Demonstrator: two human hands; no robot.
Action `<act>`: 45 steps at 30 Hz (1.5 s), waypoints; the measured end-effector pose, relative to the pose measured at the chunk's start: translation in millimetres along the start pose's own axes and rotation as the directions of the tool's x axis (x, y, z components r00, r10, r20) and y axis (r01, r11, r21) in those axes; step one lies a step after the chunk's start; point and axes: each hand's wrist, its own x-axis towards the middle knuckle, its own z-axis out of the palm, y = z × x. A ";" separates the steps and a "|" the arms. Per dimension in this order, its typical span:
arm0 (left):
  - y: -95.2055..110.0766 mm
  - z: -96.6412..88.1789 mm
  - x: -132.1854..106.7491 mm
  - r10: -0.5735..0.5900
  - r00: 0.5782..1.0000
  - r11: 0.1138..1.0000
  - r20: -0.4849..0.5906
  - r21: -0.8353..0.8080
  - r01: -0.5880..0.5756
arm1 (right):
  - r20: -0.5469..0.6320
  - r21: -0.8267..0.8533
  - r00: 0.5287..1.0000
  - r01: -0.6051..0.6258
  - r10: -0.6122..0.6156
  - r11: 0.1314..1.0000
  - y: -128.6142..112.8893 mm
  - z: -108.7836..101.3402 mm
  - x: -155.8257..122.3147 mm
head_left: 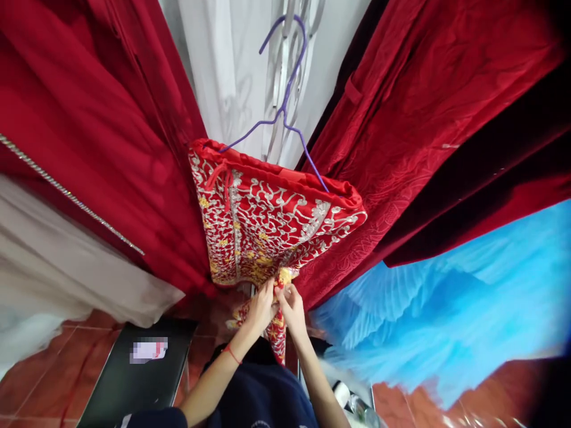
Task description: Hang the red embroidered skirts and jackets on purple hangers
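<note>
A red skirt (pixel 285 205) with silver and yellow embroidery hangs by its waistband from a purple hanger (pixel 284 110). The hanger's hook is up near a white chain (pixel 282 65). At the gathered lower part of the skirt, my left hand (pixel 263 306) is closed on the embroidered cloth, a red string round its wrist. Right beside it, my right hand (pixel 292 303) pinches the same cloth, its fingertips meeting those of the left. A narrow embroidered end dangles below both hands. Exactly what lies between the fingertips is too small to make out.
Red gowns (pixel 151 148) hang at the left, with a white gown (pixel 75 261) below them. More dark red garments (pixel 401 131) and a blue ruffled dress (pixel 428 303) hang at the right. A black bench (pixel 138 380) stands lower left on the tiled floor (pixel 40 368).
</note>
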 end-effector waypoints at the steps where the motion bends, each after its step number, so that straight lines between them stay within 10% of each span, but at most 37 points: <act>1: -3.3 -7.1 -4.7 -0.042 0.999 0.999 -0.006 0.008 0.042 | 0.073 -0.006 0.997 -0.013 0.013 1.000 -6.7 -3.9 -3.4; 8: -23.6 -71.3 -81.9 -0.197 0.974 0.979 -0.108 0.022 0.201 | 0.388 -0.373 0.922 0.159 -0.002 0.914 -26.0 -49.4 -31.1; 12: -23.1 -111.9 -148.2 -0.166 0.972 0.986 -0.169 -0.007 0.167 | 0.331 -0.657 0.942 0.192 0.050 0.729 19.0 -14.8 -57.5; 16: -21.9 -147.0 -216.2 -0.114 0.974 0.982 -0.194 -0.168 0.082 | 0.320 -0.530 0.946 0.216 -0.042 0.820 53.9 34.7 -89.5; 23: -74.1 -175.2 -332.3 -0.307 0.868 0.848 -0.391 -0.526 0.063 | 0.558 -0.260 0.822 0.305 -0.115 0.916 16.8 63.3 -119.3; 27: -100.5 -163.8 -366.2 -0.394 0.713 0.864 -0.580 -0.498 0.072 | 0.806 -0.112 0.578 0.362 -0.129 0.926 -39.2 94.2 -118.3; 31: -88.7 -129.4 -359.1 -0.570 0.308 0.822 -0.762 -0.525 0.221 | 0.931 -0.056 0.348 0.431 -0.108 0.901 -86.0 148.5 -122.5; 32: -83.1 -119.3 -355.3 -0.599 0.295 0.801 -0.745 -0.560 0.211 | 0.943 -0.058 0.320 0.432 -0.093 0.900 -93.3 162.9 -124.1; 37: -66.6 -92.8 -342.1 -0.523 0.495 0.829 -0.694 -0.549 0.106 | 0.992 -0.038 0.122 0.445 -0.019 0.895 -115.6 222.9 -123.5; 40: -68.8 -103.4 -338.3 -0.547 0.481 0.824 -0.685 -0.541 0.167 | 0.996 0.026 -0.085 0.500 0.020 0.865 -132.1 251.5 -109.9; 45: -84.1 -135.1 -347.8 -0.568 0.342 0.817 -0.748 -0.462 0.347 | 0.844 0.152 -0.499 0.571 0.194 0.807 -159.5 299.5 -73.4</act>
